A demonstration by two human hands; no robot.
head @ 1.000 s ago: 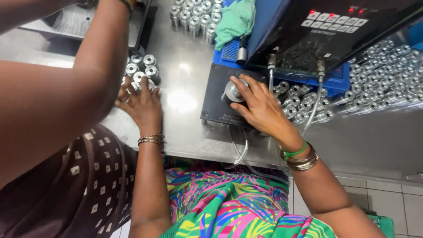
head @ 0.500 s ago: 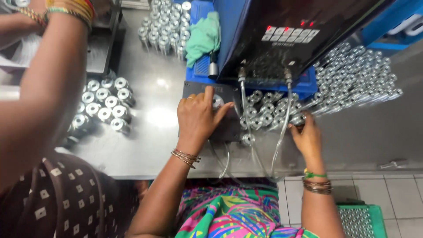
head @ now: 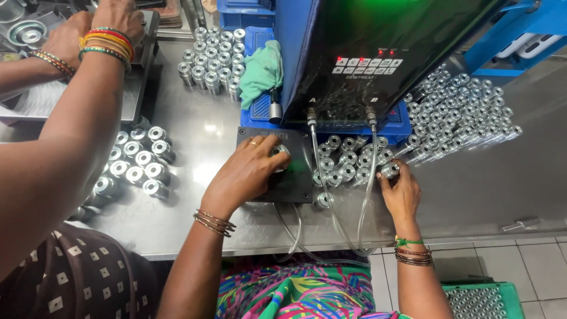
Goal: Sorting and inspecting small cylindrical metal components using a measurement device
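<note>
Left hand (head: 248, 171) palm-down, fingers curled; right hand (head: 400, 190) outstretched, fingertips pinched; both wrists bangled

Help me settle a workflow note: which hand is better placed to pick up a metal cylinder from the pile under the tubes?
Right. The right hand already touches a cylinder there; the left hand rests on the black plate.

Factory workshop: steel bench (head: 207, 133) w/ batches of small metal cylinders (head: 460, 112), black test machine (head: 366, 53).

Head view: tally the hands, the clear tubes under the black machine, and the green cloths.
Own hands: 2, left hand on the black plate, right hand pinching a metal cylinder
Co-worker's hands: 2
Clear tubes: 2
Green cloth: 1
Total: 7
</note>
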